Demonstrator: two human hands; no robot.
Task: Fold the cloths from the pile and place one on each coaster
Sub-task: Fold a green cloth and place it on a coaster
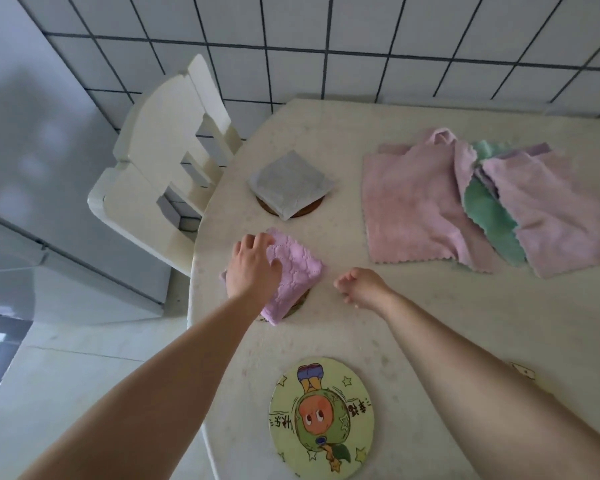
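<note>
A folded pink cloth [295, 275] lies on a round coaster [300, 304] near the table's left edge; only a sliver of that coaster shows. My left hand [253, 265] rests flat on the cloth's left part, fingers spread over it. My right hand [359, 287] hovers just right of the cloth, fingers loosely curled, holding nothing. Further back, a folded grey cloth [290, 183] sits on a brown coaster [313, 210]. A bare cartoon-printed coaster [321, 415] lies near me. The pile of unfolded cloths, pink [409, 209], green [489, 216] and lilac [551, 216], spreads at the right.
The pale round table [447, 323] stands against a white tiled wall [326, 39]. A cream chair [163, 161] is tucked in at the table's left. A grey appliance [32, 150] fills the far left. A small tag [523, 370] lies at the right near my forearm.
</note>
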